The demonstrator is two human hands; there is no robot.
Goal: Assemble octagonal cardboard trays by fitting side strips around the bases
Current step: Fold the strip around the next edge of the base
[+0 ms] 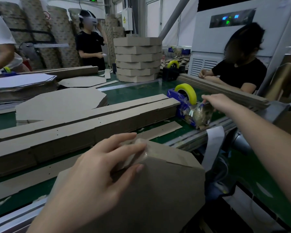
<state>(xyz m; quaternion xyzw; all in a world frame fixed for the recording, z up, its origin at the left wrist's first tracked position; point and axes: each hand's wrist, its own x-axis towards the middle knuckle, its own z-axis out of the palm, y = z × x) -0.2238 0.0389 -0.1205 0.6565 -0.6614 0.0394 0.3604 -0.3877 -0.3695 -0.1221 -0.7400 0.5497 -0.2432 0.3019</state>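
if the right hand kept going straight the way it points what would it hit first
Most likely the blue tape dispenser with its yellow tape roll: the right hand points at its cluttered cutter end, fingertips right by it, though depth is hard to judge.

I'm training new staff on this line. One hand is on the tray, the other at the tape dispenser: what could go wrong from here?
Only the left hand presses the brown octagonal cardboard tray, which seems to jut past the edge of the green table; it could tip or its taped corner spring open.
The right hand reaches the cutter end of the blue tape dispenser with the yellow roll; fingers may get nicked.
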